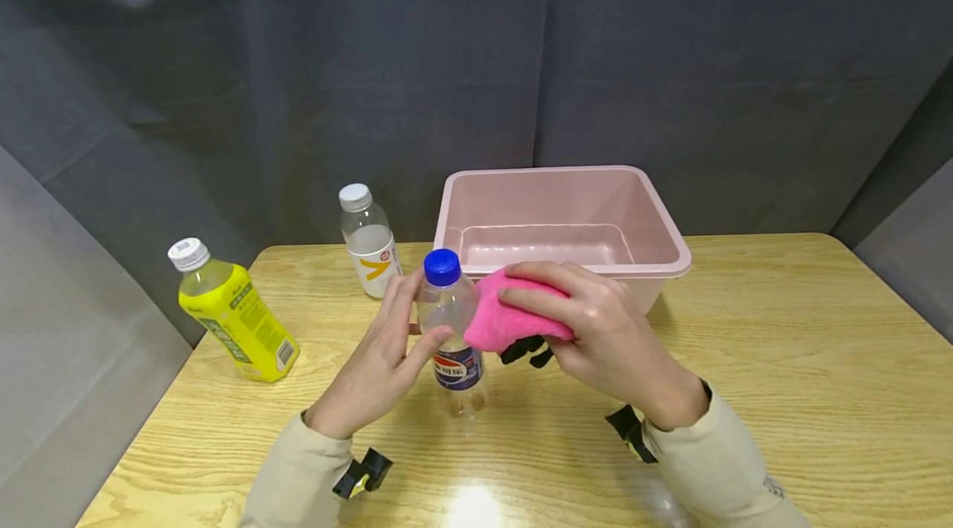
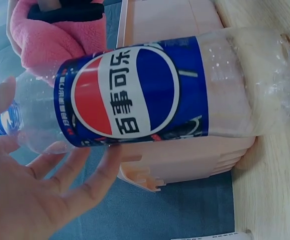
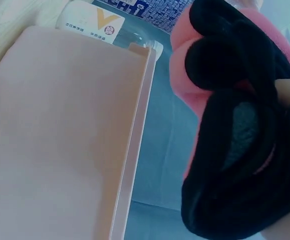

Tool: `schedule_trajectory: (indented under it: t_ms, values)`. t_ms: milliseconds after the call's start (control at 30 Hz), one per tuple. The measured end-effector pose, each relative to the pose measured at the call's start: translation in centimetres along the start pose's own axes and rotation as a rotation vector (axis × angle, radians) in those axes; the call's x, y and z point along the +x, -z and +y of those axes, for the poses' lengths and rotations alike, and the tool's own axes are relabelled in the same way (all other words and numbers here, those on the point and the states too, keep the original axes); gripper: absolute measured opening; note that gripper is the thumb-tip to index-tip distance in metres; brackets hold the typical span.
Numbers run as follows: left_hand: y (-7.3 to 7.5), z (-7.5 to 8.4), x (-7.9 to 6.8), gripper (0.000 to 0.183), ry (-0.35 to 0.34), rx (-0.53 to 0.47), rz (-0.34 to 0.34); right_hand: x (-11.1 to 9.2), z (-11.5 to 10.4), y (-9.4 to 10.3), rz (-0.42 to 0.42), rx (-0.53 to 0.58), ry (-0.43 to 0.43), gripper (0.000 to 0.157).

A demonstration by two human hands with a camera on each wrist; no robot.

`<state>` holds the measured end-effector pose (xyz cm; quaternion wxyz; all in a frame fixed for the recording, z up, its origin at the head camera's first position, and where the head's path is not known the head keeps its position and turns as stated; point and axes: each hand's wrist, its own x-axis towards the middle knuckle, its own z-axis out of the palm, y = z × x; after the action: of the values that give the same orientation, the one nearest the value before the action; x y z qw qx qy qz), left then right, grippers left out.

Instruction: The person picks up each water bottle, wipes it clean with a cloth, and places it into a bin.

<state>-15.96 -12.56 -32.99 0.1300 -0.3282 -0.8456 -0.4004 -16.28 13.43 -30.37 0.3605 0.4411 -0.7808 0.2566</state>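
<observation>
A clear plastic cola bottle (image 1: 457, 369) with a blue cap and a blue label stands upright on the wooden table. My left hand (image 1: 380, 362) holds its upper part, the thumb on the near side and the fingers behind; the left wrist view shows those fingers (image 2: 80, 175) beyond the bottle. In my right hand (image 1: 606, 329) is a bunched pink plush cloth (image 1: 502, 317) with black parts, close against the bottle's right shoulder. Folded black pieces (image 3: 234, 150) of it fill the right side of the right wrist view. Whether the cloth presses on the plastic, I cannot tell.
Behind the hands stands a pink plastic bin (image 1: 562, 270), near the table's back edge. A white-capped clear bottle (image 1: 375, 259) is left of it. Farther left, a yellow-labelled bottle (image 1: 249, 325) stands near the table's left edge. A dark curtain (image 1: 372, 73) hangs behind.
</observation>
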Motion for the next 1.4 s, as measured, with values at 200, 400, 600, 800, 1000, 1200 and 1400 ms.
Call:
schedule_trajectory:
  t_ms: [200,400,600,800,1000,1200,1400]
  values:
    - [-0.1,0.0,0.0,0.063,-0.012,-0.026,-0.006,-0.4,1.2,1.8,-0.078,0.035,0.026,0.057]
    - [0.0,-0.4,0.0,0.067,-0.098,-0.053,0.011,-0.9,2.2,3.5,-0.006,0.039,-0.016,0.058]
    - [0.0,-0.6,0.1,0.057,-0.162,0.004,0.021,-0.7,2.3,3.3,0.013,0.041,-0.010,0.057]
    - [-0.5,-0.6,-0.3,0.049,-0.111,-0.011,-0.011,-0.5,2.0,3.0,0.081,0.086,-0.024,0.052]
    - [-1.3,-0.6,-0.3,0.061,-0.156,0.090,0.056,0.1,1.2,1.9,0.258,0.175,-0.080,0.045]
    - [-1.4,-0.8,0.0,0.055,-0.232,0.094,0.123,0.5,0.6,0.3,0.411,0.219,-0.096,0.040]
    - [-1.3,-0.8,0.0,0.059,-0.237,0.067,0.104,0.6,-0.3,-1.7,0.555,0.265,-0.064,0.034]
